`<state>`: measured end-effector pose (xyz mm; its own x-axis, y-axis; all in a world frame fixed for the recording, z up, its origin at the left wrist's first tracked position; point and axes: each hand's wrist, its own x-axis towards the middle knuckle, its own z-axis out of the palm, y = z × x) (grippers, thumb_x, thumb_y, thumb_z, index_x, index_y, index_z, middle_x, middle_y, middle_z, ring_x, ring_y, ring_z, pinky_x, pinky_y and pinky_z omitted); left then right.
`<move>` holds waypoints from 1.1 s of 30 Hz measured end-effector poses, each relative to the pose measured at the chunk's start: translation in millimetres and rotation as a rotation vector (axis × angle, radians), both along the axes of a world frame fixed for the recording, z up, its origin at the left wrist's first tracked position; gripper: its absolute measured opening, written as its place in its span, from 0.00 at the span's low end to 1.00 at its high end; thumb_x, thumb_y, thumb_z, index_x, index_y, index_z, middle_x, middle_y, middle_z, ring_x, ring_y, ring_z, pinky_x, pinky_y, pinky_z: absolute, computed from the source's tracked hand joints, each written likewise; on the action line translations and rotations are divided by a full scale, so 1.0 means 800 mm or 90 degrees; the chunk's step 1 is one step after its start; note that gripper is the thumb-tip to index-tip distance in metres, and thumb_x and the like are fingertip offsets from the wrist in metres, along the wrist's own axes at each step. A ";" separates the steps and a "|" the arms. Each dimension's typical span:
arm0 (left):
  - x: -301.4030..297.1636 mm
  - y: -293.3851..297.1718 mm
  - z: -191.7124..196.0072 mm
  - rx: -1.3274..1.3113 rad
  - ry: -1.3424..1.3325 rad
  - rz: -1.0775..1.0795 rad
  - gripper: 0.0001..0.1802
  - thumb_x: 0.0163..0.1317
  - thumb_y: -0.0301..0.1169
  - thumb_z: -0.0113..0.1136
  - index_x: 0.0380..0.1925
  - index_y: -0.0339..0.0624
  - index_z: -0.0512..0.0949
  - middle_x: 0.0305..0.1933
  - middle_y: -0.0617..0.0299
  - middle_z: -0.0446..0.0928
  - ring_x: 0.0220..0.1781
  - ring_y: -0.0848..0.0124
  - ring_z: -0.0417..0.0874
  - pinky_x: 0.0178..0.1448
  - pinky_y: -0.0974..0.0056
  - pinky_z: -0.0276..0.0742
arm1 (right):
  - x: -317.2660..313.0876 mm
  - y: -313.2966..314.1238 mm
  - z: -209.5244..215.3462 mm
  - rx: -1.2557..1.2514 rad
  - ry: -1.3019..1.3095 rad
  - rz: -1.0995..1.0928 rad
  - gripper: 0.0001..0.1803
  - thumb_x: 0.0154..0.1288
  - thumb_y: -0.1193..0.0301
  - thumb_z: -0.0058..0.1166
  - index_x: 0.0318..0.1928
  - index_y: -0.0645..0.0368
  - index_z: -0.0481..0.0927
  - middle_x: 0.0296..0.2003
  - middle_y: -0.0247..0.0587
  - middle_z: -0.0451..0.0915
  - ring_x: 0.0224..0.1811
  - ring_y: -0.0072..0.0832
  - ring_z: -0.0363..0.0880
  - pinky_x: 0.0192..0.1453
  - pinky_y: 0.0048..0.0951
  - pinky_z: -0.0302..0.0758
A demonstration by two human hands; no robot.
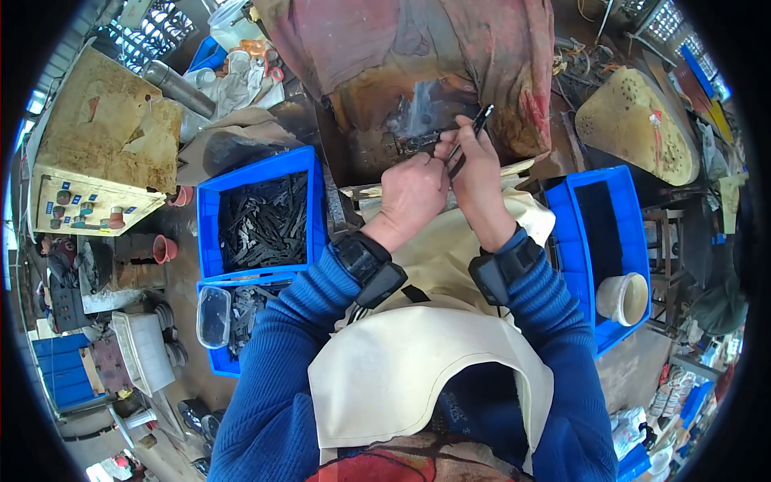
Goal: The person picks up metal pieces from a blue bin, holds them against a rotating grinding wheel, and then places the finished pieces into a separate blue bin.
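My right hand is closed round a slim dark rod-like piece with a pale, shiny tip, which points up and away to the right. Another dark edge shows below it between the fingers; its kind is not clear. Close against it, my left hand is closed, its fingertips meeting the right hand's, and whatever it grips is hidden. Both hands are held over the front edge of a stained, hooded work bay, where a whitish streak shows. A reddish cloth hangs over the bay.
At left, a blue bin holds many thin dark strips; a second blue bin holds grey pieces and a clear tub. At right, another blue bin carries a whitish pot. A control box stands far left.
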<state>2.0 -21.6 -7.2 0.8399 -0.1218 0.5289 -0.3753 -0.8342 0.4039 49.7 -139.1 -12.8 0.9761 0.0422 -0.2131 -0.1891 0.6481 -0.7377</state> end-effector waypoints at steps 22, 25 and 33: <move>0.152 0.109 -0.159 -0.450 0.377 -0.027 0.15 0.57 0.14 0.51 0.39 0.38 0.83 0.31 0.63 0.82 0.35 0.77 0.79 0.43 0.68 0.75 | 0.102 -0.083 -0.112 -0.986 -0.303 -0.089 0.13 0.70 0.63 0.47 0.48 0.58 0.74 0.31 0.54 0.80 0.34 0.50 0.79 0.40 0.45 0.73; 0.152 0.099 -0.166 -0.414 0.375 -0.046 0.14 0.56 0.16 0.51 0.37 0.40 0.84 0.32 0.60 0.83 0.36 0.72 0.81 0.44 0.65 0.75 | 0.104 -0.084 -0.112 -0.969 -0.262 -0.123 0.14 0.68 0.63 0.48 0.47 0.58 0.74 0.35 0.57 0.80 0.40 0.57 0.77 0.44 0.50 0.72; 0.147 0.096 -0.141 0.093 0.265 -0.113 0.20 0.53 0.22 0.52 0.46 0.49 0.82 0.41 0.48 0.81 0.44 0.52 0.82 0.49 0.55 0.76 | 0.099 -0.080 -0.105 -0.992 -0.207 -0.115 0.12 0.66 0.65 0.49 0.46 0.57 0.74 0.35 0.57 0.80 0.41 0.56 0.77 0.44 0.51 0.72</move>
<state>120.0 55.2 -120.1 0.9362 -0.3309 0.1187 -0.3487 -0.8311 0.4332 128.7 -202.7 -97.0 0.9543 -0.1228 0.2726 0.0930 -0.7446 -0.6610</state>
